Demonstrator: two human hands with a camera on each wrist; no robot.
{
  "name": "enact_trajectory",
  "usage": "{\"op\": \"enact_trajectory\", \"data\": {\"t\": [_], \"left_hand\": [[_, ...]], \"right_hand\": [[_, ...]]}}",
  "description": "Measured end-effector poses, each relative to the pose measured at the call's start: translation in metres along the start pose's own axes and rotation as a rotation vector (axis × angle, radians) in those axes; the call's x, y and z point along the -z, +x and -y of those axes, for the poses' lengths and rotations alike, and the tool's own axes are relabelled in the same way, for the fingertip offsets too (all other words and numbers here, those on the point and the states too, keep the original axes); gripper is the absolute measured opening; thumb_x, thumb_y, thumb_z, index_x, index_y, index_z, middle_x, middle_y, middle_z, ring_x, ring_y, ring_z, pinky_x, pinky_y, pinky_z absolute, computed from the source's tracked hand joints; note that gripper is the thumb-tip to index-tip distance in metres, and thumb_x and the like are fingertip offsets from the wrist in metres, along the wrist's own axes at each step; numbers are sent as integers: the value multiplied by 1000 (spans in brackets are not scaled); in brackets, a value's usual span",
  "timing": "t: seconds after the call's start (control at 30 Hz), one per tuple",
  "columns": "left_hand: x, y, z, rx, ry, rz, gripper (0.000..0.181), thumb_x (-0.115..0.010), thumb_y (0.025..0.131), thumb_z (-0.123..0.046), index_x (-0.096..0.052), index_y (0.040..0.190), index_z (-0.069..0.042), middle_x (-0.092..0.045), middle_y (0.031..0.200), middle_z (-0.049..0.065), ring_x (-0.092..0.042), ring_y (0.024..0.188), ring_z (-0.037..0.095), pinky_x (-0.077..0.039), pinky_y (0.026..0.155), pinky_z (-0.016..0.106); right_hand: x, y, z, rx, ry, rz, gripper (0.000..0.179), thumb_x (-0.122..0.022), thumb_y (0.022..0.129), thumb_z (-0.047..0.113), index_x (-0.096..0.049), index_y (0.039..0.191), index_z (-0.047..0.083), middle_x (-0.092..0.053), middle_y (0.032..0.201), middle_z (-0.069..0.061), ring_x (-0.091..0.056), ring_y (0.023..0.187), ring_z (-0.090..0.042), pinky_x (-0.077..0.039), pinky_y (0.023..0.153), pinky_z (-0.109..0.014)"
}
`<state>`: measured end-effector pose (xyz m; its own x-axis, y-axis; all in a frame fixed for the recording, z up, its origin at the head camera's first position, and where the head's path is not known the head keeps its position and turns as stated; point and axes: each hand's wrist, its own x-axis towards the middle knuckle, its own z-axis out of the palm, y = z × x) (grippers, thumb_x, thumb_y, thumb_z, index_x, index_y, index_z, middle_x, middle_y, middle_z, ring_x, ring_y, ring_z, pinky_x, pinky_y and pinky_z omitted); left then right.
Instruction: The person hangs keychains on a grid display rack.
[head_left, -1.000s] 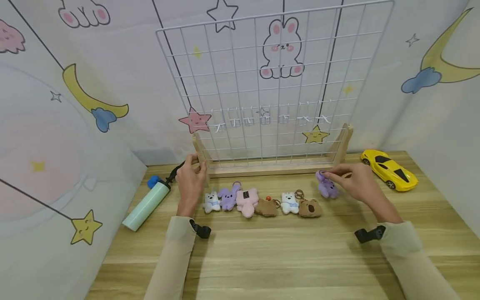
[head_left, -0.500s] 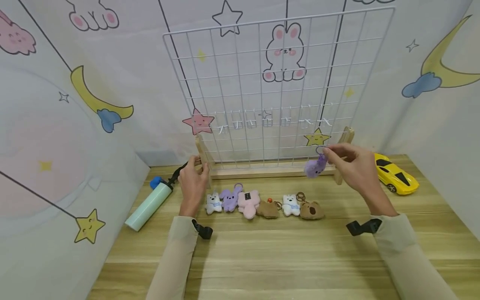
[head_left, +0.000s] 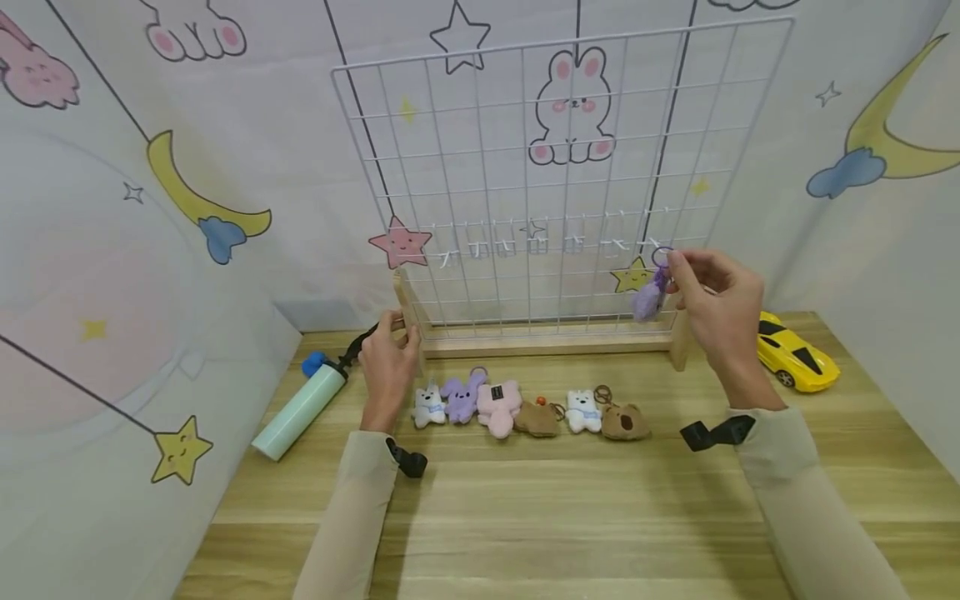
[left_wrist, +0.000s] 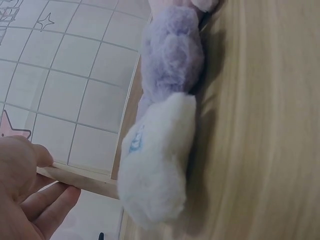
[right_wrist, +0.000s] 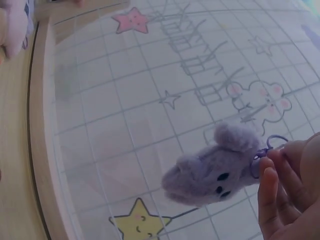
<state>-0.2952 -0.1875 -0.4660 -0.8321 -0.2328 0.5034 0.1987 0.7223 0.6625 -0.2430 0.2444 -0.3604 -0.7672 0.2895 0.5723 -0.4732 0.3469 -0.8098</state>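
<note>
In the head view, my right hand (head_left: 722,304) pinches the ring of a purple plush keychain (head_left: 648,300), which dangles in front of the right part of a white wire grid rack (head_left: 562,45). The right wrist view shows the same plush animal (right_wrist: 210,175) hanging from its purple ring (right_wrist: 276,141). My left hand (head_left: 387,358) holds the left wooden support (left_wrist: 85,181) of the rack between thumb and fingers. A row of white hooks (head_left: 537,243) hangs across the grid, close to the height of the keychain's ring.
Along the table lie several plush keychains: white bears (head_left: 582,411), a purple one (head_left: 462,400), a pink one (head_left: 498,408) and brown ones (head_left: 626,422). A mint-green pump (head_left: 300,414) lies at left. Behind my right hand is a yellow toy car (head_left: 798,354).
My right hand has lifted the purple plush keychain off the table and raised it by its ring to near the rightmost hook. The left hand keeps its place on the support.
</note>
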Motion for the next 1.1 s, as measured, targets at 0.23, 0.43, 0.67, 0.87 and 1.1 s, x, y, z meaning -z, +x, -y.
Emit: {"op": "enact_trajectory", "data": {"t": [0.23, 0.43, 0.67, 0.87, 1.1], "left_hand": [[-6, 0, -3, 10, -9, 13, 31, -75, 104, -21, -71, 131, -7, -80, 127, 18, -83, 99, 33, -60, 103, 56], [-6, -2, -2, 19, 7, 12, 30, -74, 105, -25, -71, 131, -9, -80, 127, 16, -83, 99, 31, -61, 102, 56], [-6, -3, -1, 25, 9, 0, 31, -74, 105, -24, -72, 131, -10, -80, 126, 16, -83, 98, 31, -59, 104, 56], [-6, -2, -1, 20, 10, -20, 30, -76, 103, -22, -72, 129, -8, -81, 125, 17, -83, 96, 32, -59, 103, 57], [-4, -1, 1, 25, 1, -34, 30, -77, 103, -21, -73, 129, -8, -81, 124, 16, -83, 96, 32, -54, 110, 59]], "right_hand": [[-1, -2, -11, -59, 57, -1, 30, -73, 105, 26, -78, 117, -1, -79, 92, 9, -71, 71, -10, -56, 60, -15], [2, -6, -19, -92, 66, 7, 36, -70, 107, 31, -76, 127, 2, -79, 91, 11, -71, 69, -8, -56, 59, -16], [4, -23, -27, -95, 145, -13, 30, -71, 106, 27, -76, 129, 7, -79, 84, 8, -68, 65, -10, -53, 56, -18], [-3, -49, -43, -44, 24, 150, 28, -66, 109, 22, -74, 127, 1, -77, 87, 8, -68, 67, -8, -55, 58, -19], [-11, -68, -64, -30, -93, 373, 19, -70, 107, 15, -78, 122, 7, -80, 89, -5, -70, 68, -14, -55, 57, -23]]}}
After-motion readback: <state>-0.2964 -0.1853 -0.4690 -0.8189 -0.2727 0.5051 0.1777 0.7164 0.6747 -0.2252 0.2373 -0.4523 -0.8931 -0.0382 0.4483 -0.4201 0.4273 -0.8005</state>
